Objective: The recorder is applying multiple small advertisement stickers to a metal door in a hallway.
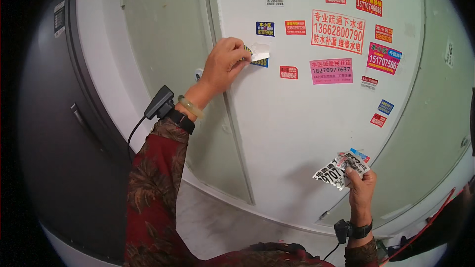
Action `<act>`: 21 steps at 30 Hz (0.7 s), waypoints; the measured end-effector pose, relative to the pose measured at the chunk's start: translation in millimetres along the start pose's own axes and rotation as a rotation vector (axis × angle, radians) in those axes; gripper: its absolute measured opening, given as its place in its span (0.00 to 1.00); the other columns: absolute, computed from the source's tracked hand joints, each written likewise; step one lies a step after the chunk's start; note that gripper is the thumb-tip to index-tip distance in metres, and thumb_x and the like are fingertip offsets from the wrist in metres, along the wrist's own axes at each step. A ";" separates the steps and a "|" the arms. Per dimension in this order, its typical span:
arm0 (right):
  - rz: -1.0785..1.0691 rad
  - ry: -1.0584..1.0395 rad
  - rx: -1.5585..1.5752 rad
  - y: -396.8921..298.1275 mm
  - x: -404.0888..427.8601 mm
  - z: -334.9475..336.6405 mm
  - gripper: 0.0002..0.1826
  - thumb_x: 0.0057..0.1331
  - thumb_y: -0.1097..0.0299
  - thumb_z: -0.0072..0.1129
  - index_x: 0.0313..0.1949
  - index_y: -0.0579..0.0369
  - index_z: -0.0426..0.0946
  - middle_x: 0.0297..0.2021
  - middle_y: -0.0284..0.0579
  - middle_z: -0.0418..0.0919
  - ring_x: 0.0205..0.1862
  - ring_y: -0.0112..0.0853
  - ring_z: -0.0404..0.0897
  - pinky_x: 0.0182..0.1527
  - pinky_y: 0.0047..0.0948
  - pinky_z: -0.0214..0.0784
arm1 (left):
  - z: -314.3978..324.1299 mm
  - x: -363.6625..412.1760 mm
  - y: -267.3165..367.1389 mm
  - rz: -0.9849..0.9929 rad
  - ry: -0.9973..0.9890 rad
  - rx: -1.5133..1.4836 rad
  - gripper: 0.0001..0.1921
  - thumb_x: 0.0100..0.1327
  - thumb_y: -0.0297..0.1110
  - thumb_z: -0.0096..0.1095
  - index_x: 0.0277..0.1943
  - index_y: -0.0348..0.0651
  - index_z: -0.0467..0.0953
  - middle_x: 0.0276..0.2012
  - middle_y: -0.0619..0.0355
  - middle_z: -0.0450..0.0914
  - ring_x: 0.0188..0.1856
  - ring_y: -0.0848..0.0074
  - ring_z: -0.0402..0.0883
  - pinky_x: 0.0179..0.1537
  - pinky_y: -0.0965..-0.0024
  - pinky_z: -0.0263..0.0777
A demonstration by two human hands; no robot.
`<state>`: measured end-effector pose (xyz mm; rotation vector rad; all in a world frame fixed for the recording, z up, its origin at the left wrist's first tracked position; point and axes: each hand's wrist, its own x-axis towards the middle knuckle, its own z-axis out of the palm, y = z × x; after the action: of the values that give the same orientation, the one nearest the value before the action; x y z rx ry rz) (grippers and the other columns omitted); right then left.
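My left hand (pixel 226 63) pinches the left edge of a blue and yellow sticker (pixel 262 62) on the white wall. The sticker's upper part is folded over and shows its pale back; the lower strip lies against the wall. At the lower right, my right hand (pixel 362 187) holds several crumpled, printed stickers (pixel 339 172) between thumb and fingers, away from the wall. Around the left hand's sticker are a small dark blue sticker (pixel 265 29) above, a small red one (pixel 288 72) to the lower right, and a pink one (pixel 331 71) farther right.
More printed stickers and a large red-lettered notice (pixel 337 31) cover the upper wall (pixel 274 126). Pale green panels flank it. A dark door (pixel 74 148) with a handle (pixel 83 124) stands at the left. Part of a person in dark clothing (pixel 430 235) and a red strip show at the lower right.
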<state>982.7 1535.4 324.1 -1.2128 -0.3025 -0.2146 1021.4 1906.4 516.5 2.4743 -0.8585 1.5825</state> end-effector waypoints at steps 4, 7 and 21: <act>-0.030 0.000 0.005 1.5 -0.7 1.9 0.09 0.56 0.78 0.56 0.38 0.65 0.76 0.30 0.40 0.79 0.29 0.24 0.78 0.34 0.21 0.72 | -5.1 -2.4 0.1 -0.048 0.086 0.102 0.11 0.47 0.23 0.64 0.35 0.41 0.74 0.38 0.56 0.72 0.42 0.63 0.71 0.45 0.65 0.65; 0.004 0.000 0.007 -0.3 -0.7 -1.3 0.09 0.57 0.78 0.56 0.39 0.65 0.76 0.31 0.40 0.80 0.30 0.24 0.78 0.34 0.21 0.72 | -3.5 8.6 24.7 -0.205 0.313 0.080 0.13 0.46 0.24 0.65 0.37 0.42 0.74 0.38 0.55 0.73 0.43 0.61 0.71 0.48 0.62 0.65; -0.027 0.010 0.026 0.6 -0.5 -5.0 0.09 0.57 0.77 0.56 0.39 0.65 0.76 0.31 0.40 0.79 0.30 0.23 0.78 0.34 0.22 0.73 | -2.1 22.7 16.7 0.181 -0.030 0.216 0.08 0.43 0.22 0.63 0.29 0.44 0.77 0.35 0.59 0.72 0.43 0.64 0.70 0.45 0.63 0.63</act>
<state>983.0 1530.9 321.9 -1.1823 -0.3123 -0.2398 1018.4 1883.8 533.3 2.6376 -0.9900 1.7882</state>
